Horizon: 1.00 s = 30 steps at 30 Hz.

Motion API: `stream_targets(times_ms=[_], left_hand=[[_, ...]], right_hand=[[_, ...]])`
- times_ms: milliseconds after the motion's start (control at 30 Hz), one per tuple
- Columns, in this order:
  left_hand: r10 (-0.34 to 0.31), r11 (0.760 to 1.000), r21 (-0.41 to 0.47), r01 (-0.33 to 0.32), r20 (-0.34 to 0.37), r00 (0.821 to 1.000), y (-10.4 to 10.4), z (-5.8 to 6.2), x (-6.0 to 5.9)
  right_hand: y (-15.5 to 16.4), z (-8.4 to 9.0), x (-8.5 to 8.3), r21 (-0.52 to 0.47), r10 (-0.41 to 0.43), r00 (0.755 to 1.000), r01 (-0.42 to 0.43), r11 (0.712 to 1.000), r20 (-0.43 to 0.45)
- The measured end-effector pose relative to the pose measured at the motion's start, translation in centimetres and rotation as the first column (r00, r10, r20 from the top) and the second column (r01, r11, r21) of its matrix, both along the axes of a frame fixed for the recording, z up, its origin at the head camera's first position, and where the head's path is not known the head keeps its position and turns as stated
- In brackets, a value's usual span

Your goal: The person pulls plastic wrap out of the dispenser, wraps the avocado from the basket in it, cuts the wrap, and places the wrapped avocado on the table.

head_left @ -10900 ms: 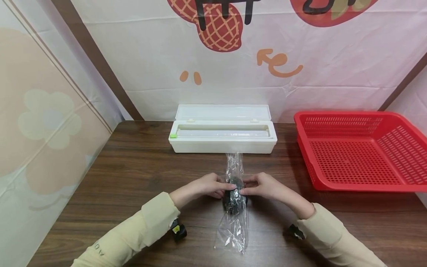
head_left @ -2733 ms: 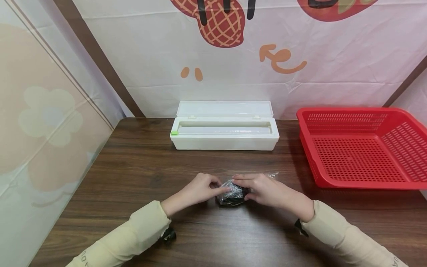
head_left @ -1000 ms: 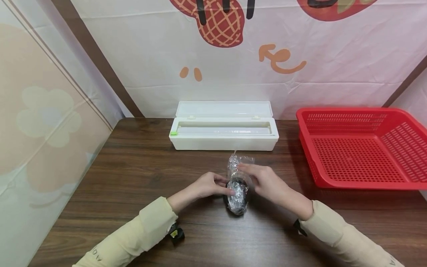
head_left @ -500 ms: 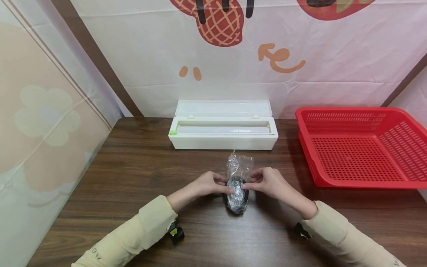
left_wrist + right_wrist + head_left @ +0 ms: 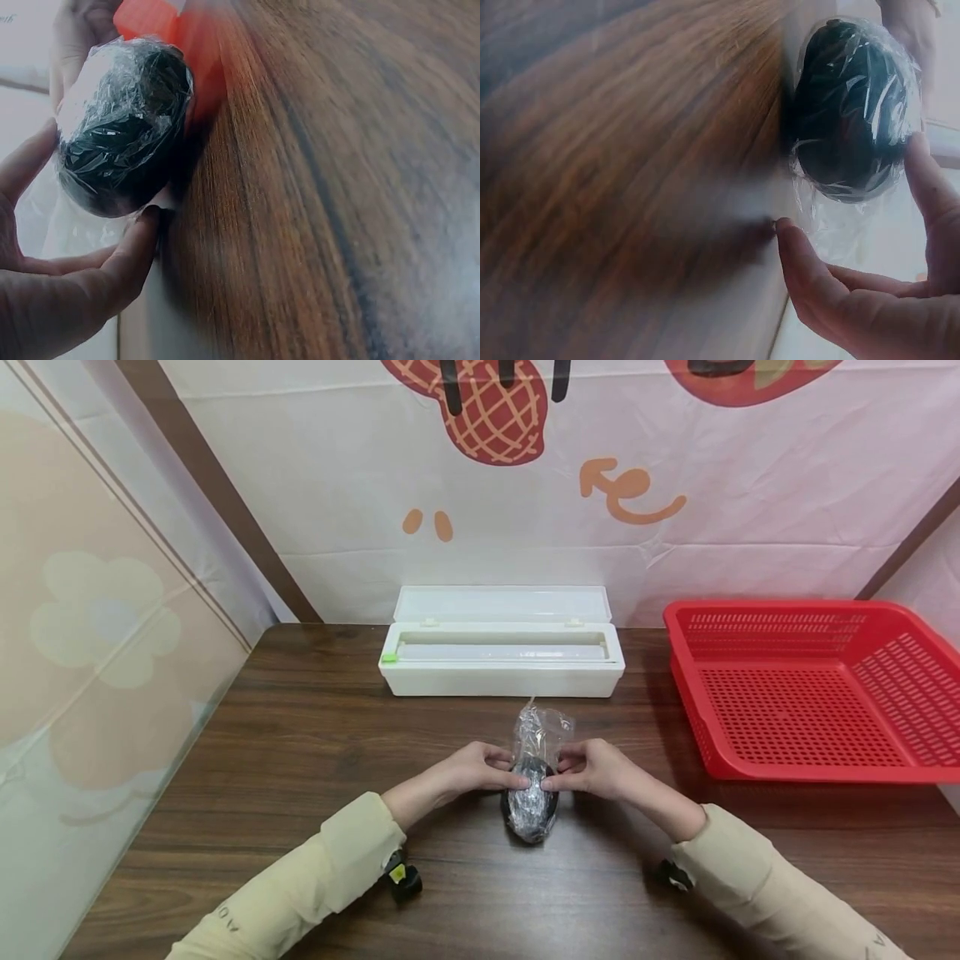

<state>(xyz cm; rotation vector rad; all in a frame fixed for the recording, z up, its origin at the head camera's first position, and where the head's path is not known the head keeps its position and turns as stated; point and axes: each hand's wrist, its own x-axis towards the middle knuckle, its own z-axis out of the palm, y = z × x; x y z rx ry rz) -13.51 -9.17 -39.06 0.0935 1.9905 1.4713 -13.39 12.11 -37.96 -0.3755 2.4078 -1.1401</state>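
A dark oval thing, wrapped in crinkled cling film, lies on the table between both hands. The film's loose tail stretches away from me towards the white box. My left hand holds the thing's left side near its far end, thumb on top and fingers curled low. From the right, my right hand pinches it the same way, the two thumbs almost meeting. In the left wrist view the wrapped oval looks dark green to black; in the right wrist view the film is smoother over it.
Behind the hands stands a white cling film box, lid raised, with the roll inside and a green slider at its left end. A red plastic basket sits at the right on the dark wood table. A printed cloth hangs behind.
Film that stuck out at both ends earlier now leaves only a far tail. The oval lay sideways, then was turned lengthwise. My right hand came off the tail to the oval's right side.
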Motion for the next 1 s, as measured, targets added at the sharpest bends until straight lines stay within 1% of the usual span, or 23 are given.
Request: stream_targets(times_ms=[100,200,333,433,567,700,800,833,1000], left_hand=[[-0.013,0.998,0.056,0.012,0.027,1.0,-0.02,-0.21,-0.22],[-0.026,0.994,0.112,0.019,0.056,0.998,0.03,-0.34,-0.44],[-0.032,0.985,0.171,0.016,0.091,0.995,0.21,-0.38,-0.69],[-0.033,0.978,0.209,0.008,0.117,0.993,0.3,-0.35,-0.81],[-0.036,0.97,0.244,-0.002,0.147,0.988,0.37,-0.3,-0.87],[-0.027,0.96,0.277,-0.026,0.188,0.982,0.45,-0.32,-0.87],[-0.024,0.948,0.317,-0.044,0.209,0.978,0.5,-0.41,-0.88],[-0.021,0.943,0.33,-0.052,0.216,0.976,0.51,-0.45,-0.9],[0.001,0.92,0.38,-0.091,0.231,0.973,0.55,-0.58,-0.9]], right_hand=[[-0.02,-0.2,-0.31,-0.091,-0.002,0.997,0.009,0.996,0.081],[-0.02,-0.43,-0.59,-0.181,0.006,0.991,0.018,0.983,0.133],[0.04,-0.69,-0.82,-0.286,0.02,0.983,0.034,0.957,0.184],[0.05,-0.81,-0.93,-0.344,0.025,0.974,0.056,0.937,0.227],[0.0,-0.87,-0.95,-0.391,0.019,0.958,0.098,0.915,0.285],[-0.16,-0.81,-0.91,-0.444,0.014,0.945,0.141,0.885,0.327],[-0.3,-0.73,-0.93,-0.471,0.004,0.945,0.159,0.868,0.328],[-0.34,-0.71,-0.94,-0.474,0.003,0.948,0.156,0.866,0.319],[-0.48,-0.74,-0.99,-0.481,-0.022,0.948,0.181,0.858,0.318]])
